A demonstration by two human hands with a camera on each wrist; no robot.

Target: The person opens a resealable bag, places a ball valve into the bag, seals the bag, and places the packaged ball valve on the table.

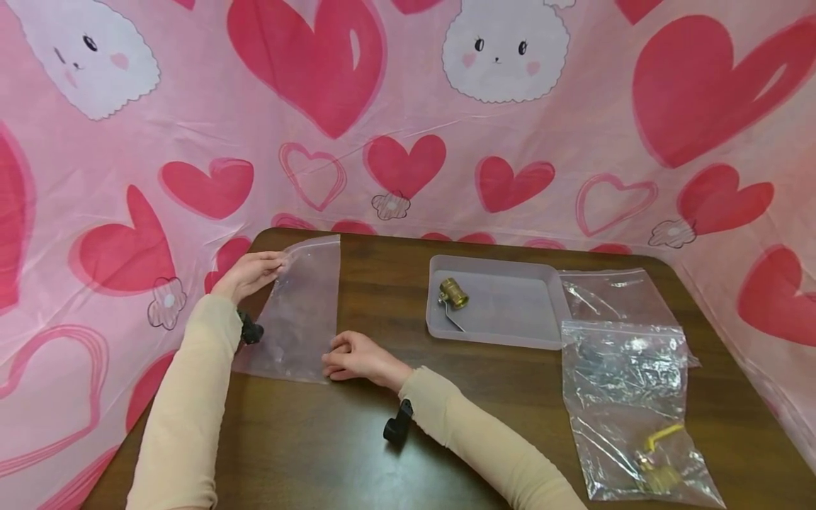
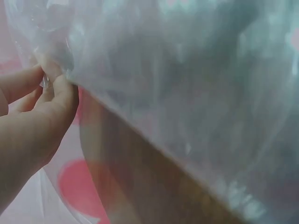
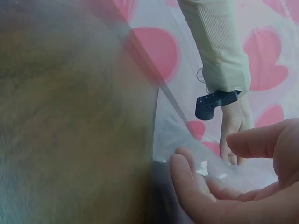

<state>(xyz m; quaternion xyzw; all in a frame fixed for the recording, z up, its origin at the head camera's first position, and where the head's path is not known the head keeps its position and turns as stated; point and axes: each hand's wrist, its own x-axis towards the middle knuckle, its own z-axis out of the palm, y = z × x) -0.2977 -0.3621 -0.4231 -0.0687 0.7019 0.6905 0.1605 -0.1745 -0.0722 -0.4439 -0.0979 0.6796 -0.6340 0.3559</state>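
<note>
An unfilled clear zip bag (image 1: 306, 312) stands tilted over the left part of the table. Up at its zip end, my left hand (image 1: 255, 273) pinches the corner between thumb and fingertips, and the left wrist view shows the film bunched at those fingers (image 2: 60, 88). My right hand (image 1: 360, 358) is at the lower right corner of the bag. In the right wrist view its thumb (image 3: 252, 142) is spread apart from the bent fingers, which rest against the film. A brass ball valve (image 1: 454, 293) with a metal lever lies in the tray, away from both hands.
The shallow translucent tray (image 1: 510, 337) sits right of centre on the brown wooden table (image 1: 382, 283). Beside it, a zip bag (image 1: 625, 375) contains a yellow-handled valve (image 1: 659, 467) and overlaps another flat bag (image 1: 612, 290). Pink heart-patterned cloth (image 1: 408, 106) surrounds the table's back and sides.
</note>
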